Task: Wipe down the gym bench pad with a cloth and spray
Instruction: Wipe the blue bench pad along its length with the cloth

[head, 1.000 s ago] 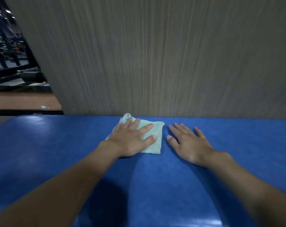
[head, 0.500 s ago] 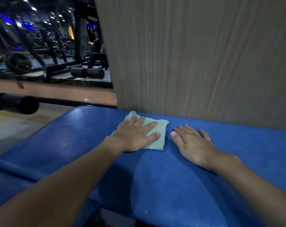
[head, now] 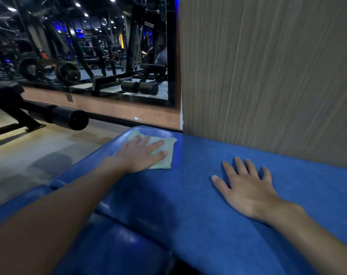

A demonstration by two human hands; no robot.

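A blue padded gym bench (head: 188,205) fills the lower part of the view. A folded pale green cloth (head: 166,153) lies near its far left corner. My left hand (head: 141,153) presses flat on the cloth with straight fingers. My right hand (head: 246,187) rests flat on the bare pad to the right, fingers spread, well apart from the cloth. No spray bottle is in view.
A grey wood-grain wall panel (head: 268,76) rises right behind the bench. To its left a mirror (head: 89,46) reflects gym machines. A black bench with a roller pad (head: 69,118) stands on the tan floor (head: 39,155) at the left.
My left hand has slid the cloth leftward to the pad's far left corner. My right hand stayed flat on the pad, and the gap between the hands has widened. The view turned left.
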